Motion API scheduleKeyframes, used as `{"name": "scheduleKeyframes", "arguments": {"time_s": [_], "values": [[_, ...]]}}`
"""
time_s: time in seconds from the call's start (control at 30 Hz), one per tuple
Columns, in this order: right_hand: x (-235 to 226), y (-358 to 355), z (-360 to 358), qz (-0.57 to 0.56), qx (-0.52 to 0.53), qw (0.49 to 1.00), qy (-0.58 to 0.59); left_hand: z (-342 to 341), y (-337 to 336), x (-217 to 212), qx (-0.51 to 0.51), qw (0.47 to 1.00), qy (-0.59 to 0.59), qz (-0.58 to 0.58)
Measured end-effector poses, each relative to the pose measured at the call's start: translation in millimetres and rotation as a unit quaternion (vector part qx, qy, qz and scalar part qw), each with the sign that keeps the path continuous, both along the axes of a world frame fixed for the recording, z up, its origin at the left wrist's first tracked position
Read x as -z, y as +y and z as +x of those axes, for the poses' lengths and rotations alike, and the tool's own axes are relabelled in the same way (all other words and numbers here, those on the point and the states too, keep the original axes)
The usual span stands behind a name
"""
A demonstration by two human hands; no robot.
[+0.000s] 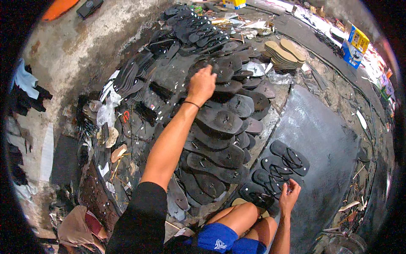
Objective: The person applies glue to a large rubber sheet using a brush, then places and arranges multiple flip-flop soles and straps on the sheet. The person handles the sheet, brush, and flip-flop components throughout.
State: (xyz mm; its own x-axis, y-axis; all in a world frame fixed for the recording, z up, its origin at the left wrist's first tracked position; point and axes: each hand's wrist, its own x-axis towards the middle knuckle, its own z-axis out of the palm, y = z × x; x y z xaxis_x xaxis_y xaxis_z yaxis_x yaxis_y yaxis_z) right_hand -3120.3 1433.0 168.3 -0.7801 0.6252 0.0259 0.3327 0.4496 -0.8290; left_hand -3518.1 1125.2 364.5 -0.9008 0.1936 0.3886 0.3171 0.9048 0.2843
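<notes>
My left arm stretches forward over a large heap of black flip-flop soles. My left hand is at the far part of this heap, against a dark sole. Its fingers bend downward and their tips are hidden, so any grip is unclear. At the lower right, my right hand has its fingers loosely curved and apart, with nothing visible in them. It hovers beside a row of black flip-flops with straps fitted, lying on a dark grey sheet.
Tan soles are stacked at the far right of the heap. More strapped black flip-flops lie at the back. Left of the heap are black soles, an orange-red tool and scraps. A fan stands at lower right.
</notes>
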Motion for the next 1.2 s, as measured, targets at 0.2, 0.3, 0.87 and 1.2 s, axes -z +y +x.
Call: {"name": "scheduleKeyframes", "arguments": {"time_s": [0.2, 0.3, 0.87, 1.2], "values": [[-41.7, -16.2, -34.0, -0.035, -0.021, 0.999, 0.009, 18.1, -37.4, -31.1, -0.064, 0.987, 0.115, 0.094], [-94.0, -47.3, -75.2, -0.108, -0.069, 0.99, 0.056, 61.8, -29.2, -53.1, -0.028, 0.963, 0.222, 0.151], [-103.3, -24.9, 54.5, -0.152, 0.051, 0.982, 0.104, 341.3, 213.7, 47.7, 0.333, 0.659, -0.411, 0.534], [-38.4, 91.8, 173.8, -0.28, 0.338, 0.866, 0.24, 298.1, 301.7, 98.5, 0.498, 0.804, -0.063, 0.319]]}}
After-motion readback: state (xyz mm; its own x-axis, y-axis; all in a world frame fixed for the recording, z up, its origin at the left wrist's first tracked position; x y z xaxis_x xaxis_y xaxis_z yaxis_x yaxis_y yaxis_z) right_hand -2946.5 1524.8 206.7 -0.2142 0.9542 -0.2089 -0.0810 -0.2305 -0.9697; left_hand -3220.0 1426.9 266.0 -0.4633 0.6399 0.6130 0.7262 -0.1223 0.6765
